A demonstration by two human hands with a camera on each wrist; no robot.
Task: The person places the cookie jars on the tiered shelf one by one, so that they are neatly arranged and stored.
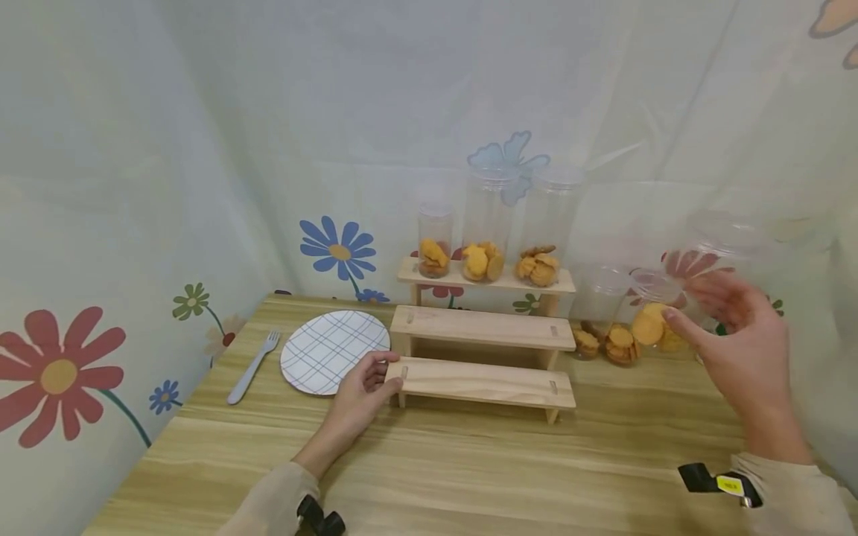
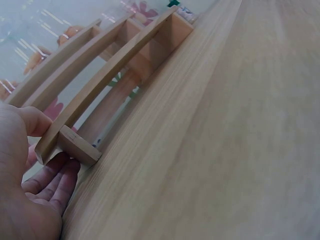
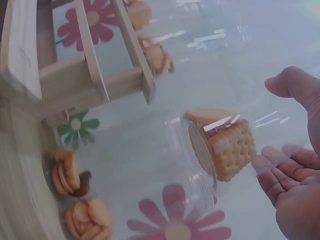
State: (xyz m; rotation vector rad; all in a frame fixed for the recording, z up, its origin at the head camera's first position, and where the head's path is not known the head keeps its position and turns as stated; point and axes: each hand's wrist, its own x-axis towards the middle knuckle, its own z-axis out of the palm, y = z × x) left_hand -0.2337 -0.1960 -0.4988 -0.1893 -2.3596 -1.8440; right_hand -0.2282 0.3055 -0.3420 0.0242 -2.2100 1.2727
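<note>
A three-tier wooden display stand (image 1: 479, 380) stands on the table. My left hand (image 1: 365, 383) grips the left end of its lowest step; in the left wrist view, the fingers (image 2: 62, 182) lie by the step's short leg. Off the stand's right side, my right hand (image 1: 744, 335) holds a clear, lidded jar (image 1: 731, 238) tilted, thumb and fingers at its sides. Round biscuits and a square cracker (image 3: 232, 150) lie toward that jar's bottom end. Behind and left of it are two smaller clear jars with biscuits (image 1: 622, 346).
Three clear jars with biscuits (image 1: 484, 262) stand on the stand's top step. To the left are a white checked plate (image 1: 328, 350) and a fork (image 1: 251, 372). A flower-printed curtain (image 1: 375, 112) hangs close behind the wooden table (image 1: 436, 476).
</note>
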